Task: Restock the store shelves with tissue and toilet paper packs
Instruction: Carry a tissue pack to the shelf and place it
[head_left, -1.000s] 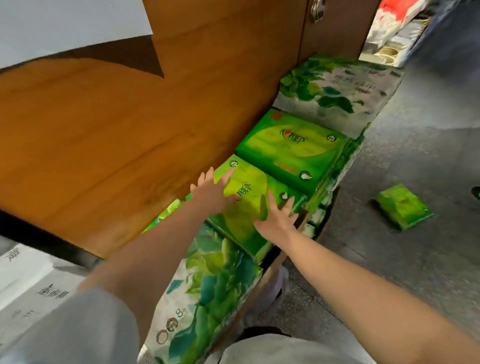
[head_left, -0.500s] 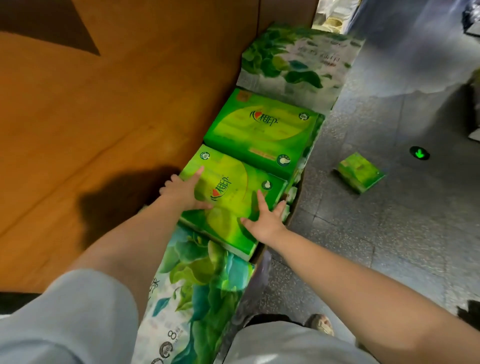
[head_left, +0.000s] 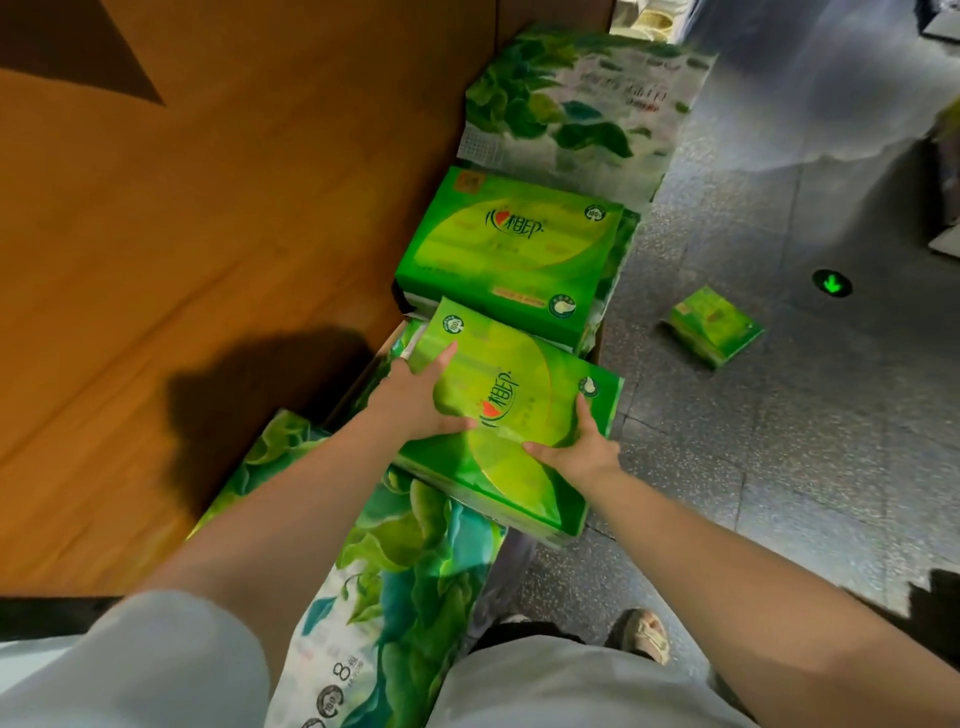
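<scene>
Both hands on one green tissue pack (head_left: 514, 415), tilted, its near end jutting over the floor (head_left: 779, 467) edge of the row. Left hand (head_left: 415, 402) lies on the pack's left side, thumb across the top, fingers hidden behind the edge; grip on the pack. Right hand (head_left: 576, 449) grips the near right edge, thumb on top. Second green pack (head_left: 509, 254) lies just beyond, flat. Leaf-print packs at far end (head_left: 576, 104) and near end (head_left: 395, 571) of the row. Wooden panel (head_left: 208, 234) alongside, left. Small green pack (head_left: 714, 325) lies apart on the floor.
</scene>
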